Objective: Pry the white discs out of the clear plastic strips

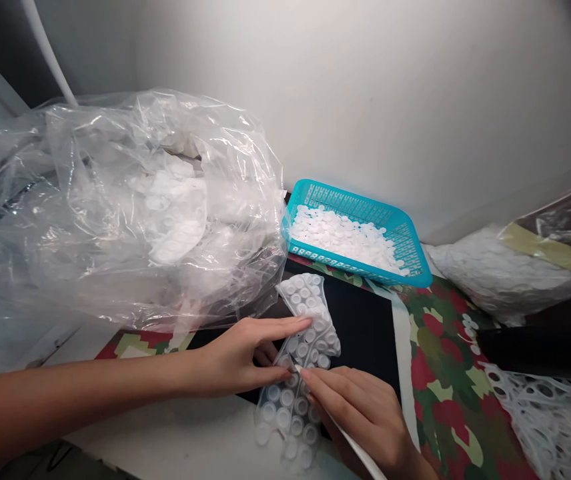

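Note:
A translucent white silicone sheet (pixel 301 353) studded with round caps lies on a black mat (pixel 360 327) near the table's front edge. My left hand (pixel 245 357) rests on the sheet's left side, forefinger stretched across it and thumb below, holding it down. My right hand (pixel 360 413) is closed round a thin white stick (pixel 355 448) whose tip touches the sheet between the caps. Behind the sheet sits a turquoise basket (pixel 405 233) filled with loose white round caps (pixel 345 237).
A big clear plastic bag (pixel 120 207) with white sheets fills the left. Another bag of white pieces (pixel 500 273) lies at the right wall. Emptied perforated sheets (pixel 550 413) pile at bottom right. A camouflage-patterned cloth (pixel 445 393) covers the table. A white wall (pixel 365 87) stands behind.

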`<act>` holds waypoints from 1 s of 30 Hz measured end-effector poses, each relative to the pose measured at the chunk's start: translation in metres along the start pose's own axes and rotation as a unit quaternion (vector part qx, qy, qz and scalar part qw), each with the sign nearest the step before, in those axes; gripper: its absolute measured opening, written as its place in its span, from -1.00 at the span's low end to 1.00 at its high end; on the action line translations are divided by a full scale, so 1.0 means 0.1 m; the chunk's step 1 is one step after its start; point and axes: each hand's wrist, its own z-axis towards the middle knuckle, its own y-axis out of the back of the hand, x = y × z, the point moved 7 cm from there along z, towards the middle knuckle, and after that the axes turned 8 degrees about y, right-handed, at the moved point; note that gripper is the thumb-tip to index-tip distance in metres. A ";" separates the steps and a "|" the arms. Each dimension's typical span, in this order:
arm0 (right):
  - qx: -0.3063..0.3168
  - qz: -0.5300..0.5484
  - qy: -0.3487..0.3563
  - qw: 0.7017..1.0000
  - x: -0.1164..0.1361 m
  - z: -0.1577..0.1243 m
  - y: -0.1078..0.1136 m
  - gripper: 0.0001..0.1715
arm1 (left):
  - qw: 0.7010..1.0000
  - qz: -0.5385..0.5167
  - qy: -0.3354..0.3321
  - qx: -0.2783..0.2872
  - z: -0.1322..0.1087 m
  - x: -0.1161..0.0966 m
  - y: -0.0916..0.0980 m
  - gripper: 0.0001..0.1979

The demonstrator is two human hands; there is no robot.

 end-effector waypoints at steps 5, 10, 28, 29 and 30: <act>0.004 -0.007 -0.016 1.000 -0.04 0.01 -0.07 -0.62 | 1.000 -0.002 -0.019 0.015 -0.01 -0.05 -0.03 -0.32; -0.028 0.000 -0.016 0.999 0.00 0.07 0.03 -0.60 | 1.000 -0.009 0.002 0.020 -0.01 -0.05 -0.04 -0.29; 0.002 -0.038 -0.013 0.999 -0.01 0.04 0.03 -0.67 | 0.999 -0.029 0.024 0.027 -0.02 -0.02 -0.04 -0.27; 0.014 -0.046 -0.017 0.999 -0.03 0.03 0.00 -0.68 | 0.999 -0.031 0.018 0.032 -0.02 -0.04 -0.04 -0.28; 0.024 -0.051 -0.020 0.998 -0.04 0.01 -0.02 -0.68 | 0.999 -0.033 0.012 0.036 -0.03 -0.05 -0.05 -0.28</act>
